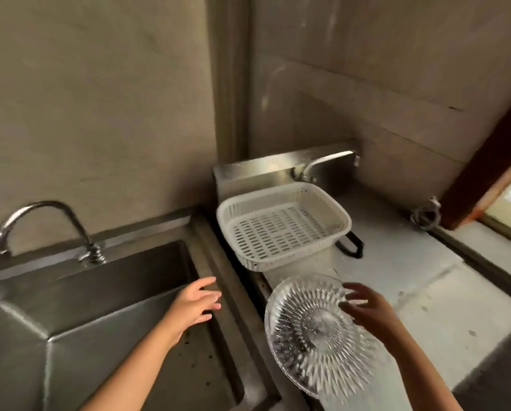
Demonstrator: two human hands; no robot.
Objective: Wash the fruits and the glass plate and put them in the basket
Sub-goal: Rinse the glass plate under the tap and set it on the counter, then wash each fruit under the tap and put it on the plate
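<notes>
Plate (313,330): on desk (444,292), under right hand (366,307), fingers spread, touching rim.
Left hand (195,304): open, empty, over sink (85,292).
Basket (283,226): behind plate.

no legible txt, no labels, brands, nos. or signs on anything in view

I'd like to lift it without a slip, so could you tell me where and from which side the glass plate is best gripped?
By the rim, from the right. The glass plate lies flat on the counter, its bowl facing up and its ribbed rim bare all round. The right hand is already spread open over the right edge, so a pinch there, thumb inside and fingers underneath, looks surest.
</notes>
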